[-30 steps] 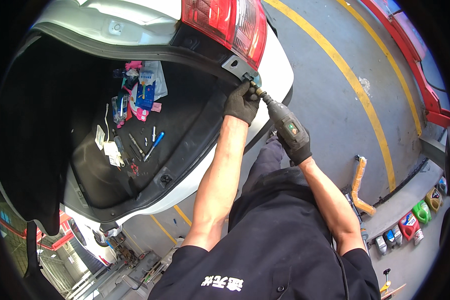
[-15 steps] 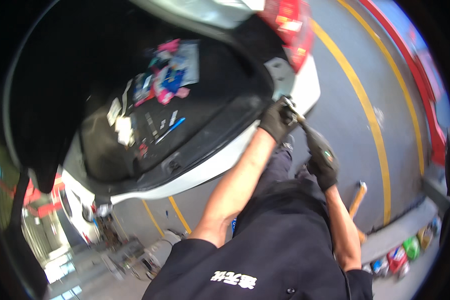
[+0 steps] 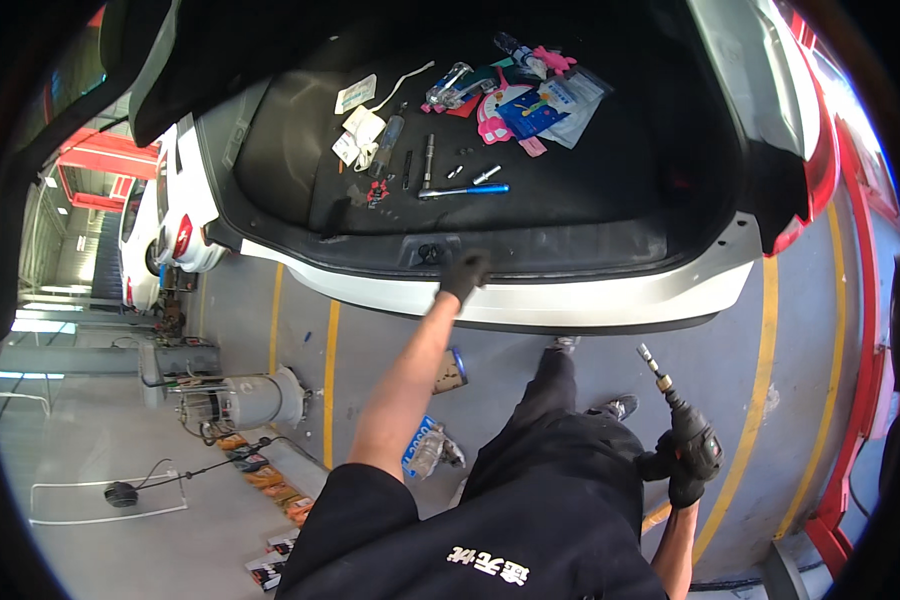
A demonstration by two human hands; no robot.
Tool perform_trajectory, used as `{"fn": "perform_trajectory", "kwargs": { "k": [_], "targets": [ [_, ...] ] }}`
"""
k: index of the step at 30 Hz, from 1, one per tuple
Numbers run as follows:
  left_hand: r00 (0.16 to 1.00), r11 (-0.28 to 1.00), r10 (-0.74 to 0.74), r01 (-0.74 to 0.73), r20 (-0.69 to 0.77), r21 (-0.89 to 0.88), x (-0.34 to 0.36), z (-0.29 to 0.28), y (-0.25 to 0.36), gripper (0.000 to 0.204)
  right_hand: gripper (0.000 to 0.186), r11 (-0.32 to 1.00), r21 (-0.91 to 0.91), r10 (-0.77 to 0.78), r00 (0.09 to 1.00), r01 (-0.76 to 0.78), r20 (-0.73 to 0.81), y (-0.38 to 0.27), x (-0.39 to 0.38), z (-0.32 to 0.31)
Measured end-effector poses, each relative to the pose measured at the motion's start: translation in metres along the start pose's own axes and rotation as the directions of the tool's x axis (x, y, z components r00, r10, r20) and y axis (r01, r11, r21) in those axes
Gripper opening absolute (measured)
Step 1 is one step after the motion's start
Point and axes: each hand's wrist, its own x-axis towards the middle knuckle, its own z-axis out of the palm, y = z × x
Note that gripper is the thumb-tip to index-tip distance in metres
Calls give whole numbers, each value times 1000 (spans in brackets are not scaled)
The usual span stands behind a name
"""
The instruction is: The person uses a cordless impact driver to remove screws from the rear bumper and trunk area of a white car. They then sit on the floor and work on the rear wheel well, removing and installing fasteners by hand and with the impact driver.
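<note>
My right hand (image 3: 682, 484), in a dark glove, is closed around the grip of a cordless power driver (image 3: 694, 432). A long bit with a metal socket on its end (image 3: 653, 362) points up toward the car's bumper. My left hand (image 3: 464, 276), gloved too, hovers at the boot sill (image 3: 570, 252); motion blur hides how its fingers stand. Beyond it, on the black boot floor, lie a ratchet wrench with a blue handle (image 3: 482, 189), a metal extension bar (image 3: 429, 158), a small socket piece (image 3: 488, 174) and a few small red pieces (image 3: 377, 192).
White papers (image 3: 364, 127), clear bottles (image 3: 457, 88) and blue and pink packets (image 3: 530, 112) lie deeper in the boot. The white bumper (image 3: 590, 303) runs across before me. A tank-like machine (image 3: 250, 402) stands at left. A blue plate (image 3: 417, 442) lies on the floor.
My view has swung left along the boot. My left hand has left the driver's tip at the bumper corner and moved to the sill. My right hand has drawn the driver back toward my side.
</note>
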Motion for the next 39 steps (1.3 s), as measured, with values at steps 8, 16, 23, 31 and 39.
{"fn": "perform_trajectory", "kwargs": {
  "k": [8,16,23,31,39],
  "targets": [
    [838,626,537,-323,-92,710,220,-71,30,35,9,913,-406,-44,986,-27,-164,-7,-23,60],
    [738,411,669,-470,92,781,338,-50,8,27,13,968,55,245,872,-245,-425,-55,-60,191],
    [845,758,530,-437,-66,484,327,-50,22,14,8,943,-117,220,844,-313,-489,-69,-77,246],
    [933,-161,259,299,252,-941,120,-126,-3,18,6,971,-212,33,944,-107,-327,-12,-81,260],
    [952,262,-45,303,302,-916,-182,-240,-45,23,16,771,-635,-100,994,46,-50,-72,-76,366]
  ]
}}
